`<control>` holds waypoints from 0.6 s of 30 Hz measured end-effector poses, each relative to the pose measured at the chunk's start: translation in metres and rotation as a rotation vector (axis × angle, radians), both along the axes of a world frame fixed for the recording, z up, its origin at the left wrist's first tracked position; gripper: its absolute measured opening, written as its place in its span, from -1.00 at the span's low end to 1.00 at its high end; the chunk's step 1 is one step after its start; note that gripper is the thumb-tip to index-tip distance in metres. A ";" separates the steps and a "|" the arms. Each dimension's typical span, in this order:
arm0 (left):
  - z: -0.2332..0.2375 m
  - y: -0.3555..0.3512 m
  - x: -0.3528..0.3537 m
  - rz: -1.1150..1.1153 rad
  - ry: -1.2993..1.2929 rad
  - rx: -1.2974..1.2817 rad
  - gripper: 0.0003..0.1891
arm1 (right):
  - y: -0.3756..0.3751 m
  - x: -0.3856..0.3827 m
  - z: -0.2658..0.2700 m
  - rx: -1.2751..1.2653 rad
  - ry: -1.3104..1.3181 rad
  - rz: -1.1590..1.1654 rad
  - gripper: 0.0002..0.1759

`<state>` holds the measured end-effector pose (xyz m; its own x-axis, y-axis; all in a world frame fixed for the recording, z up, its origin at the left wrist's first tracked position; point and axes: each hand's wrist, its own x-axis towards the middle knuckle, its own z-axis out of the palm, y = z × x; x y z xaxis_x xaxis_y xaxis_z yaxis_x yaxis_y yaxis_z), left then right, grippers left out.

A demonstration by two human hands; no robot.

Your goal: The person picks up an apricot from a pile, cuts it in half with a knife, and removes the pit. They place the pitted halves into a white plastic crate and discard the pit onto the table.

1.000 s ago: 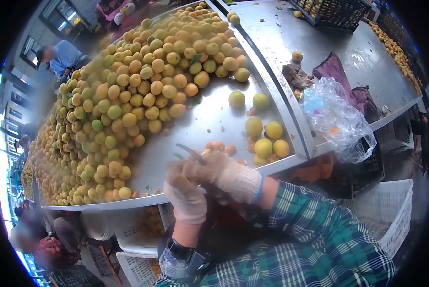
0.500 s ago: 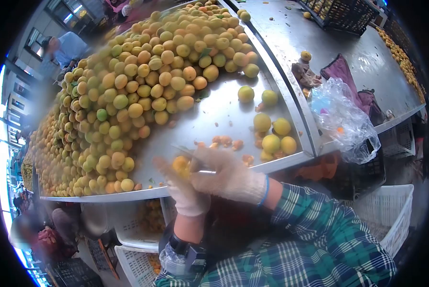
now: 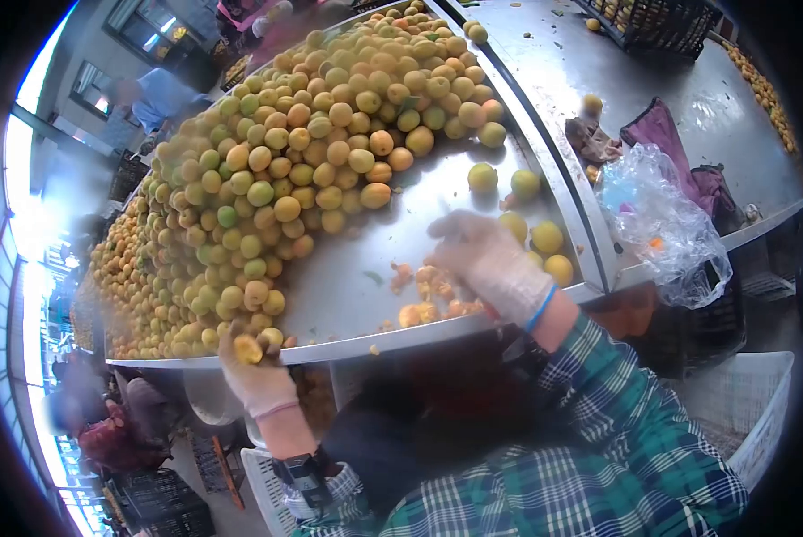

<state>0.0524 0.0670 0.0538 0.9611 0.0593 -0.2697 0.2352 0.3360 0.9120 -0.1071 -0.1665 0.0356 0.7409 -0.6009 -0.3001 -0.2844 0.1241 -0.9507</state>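
My gloved left hand (image 3: 254,371) is at the table's front edge, its fingers closed round a cut yellow fruit half (image 3: 247,349), beside the big pile of yellow-green fruits (image 3: 276,179). Over the metal table (image 3: 348,277), my gloved right hand (image 3: 491,259) is bent palm down, above and beside small orange pieces (image 3: 433,286). Whatever its fingers hold, if anything, is hidden. Several whole fruits (image 3: 547,237) lie just right of it.
A clear plastic bag (image 3: 656,224) and purple cloth (image 3: 661,134) lie on the right-hand table. A black crate (image 3: 656,31) stands behind. White crates (image 3: 750,403) are below the table edge. Another person (image 3: 155,97) is at the far left.
My hands have moved apart: the left went left and down with the fruit half, the right moved right and up over the table. The view has shifted slightly.
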 end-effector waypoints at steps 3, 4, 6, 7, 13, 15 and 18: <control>-0.033 0.075 0.046 0.074 -0.057 0.256 -0.68 | -0.013 -0.011 0.010 0.352 -0.265 -0.243 -0.66; -0.045 0.100 0.058 0.029 0.005 0.354 -0.70 | -0.019 -0.011 0.009 0.412 -0.294 -0.330 -0.66; -0.082 0.153 0.085 -0.016 0.059 0.459 -0.71 | -0.026 -0.018 0.009 0.456 -0.326 -0.345 -0.64; -0.113 0.186 0.104 -0.189 0.062 0.719 -0.70 | -0.026 -0.021 0.013 0.461 -0.307 -0.358 -0.63; -0.099 0.144 0.081 -0.321 -0.609 1.510 -0.66 | -0.032 -0.033 0.015 0.369 -0.281 -0.313 -0.77; -0.059 0.073 0.058 -0.270 -0.712 1.367 -0.70 | -0.033 -0.030 0.009 0.355 -0.278 -0.354 -0.72; -0.019 -0.022 0.037 -0.396 -0.613 1.298 -0.64 | -0.033 -0.033 0.010 0.384 -0.355 -0.378 -0.61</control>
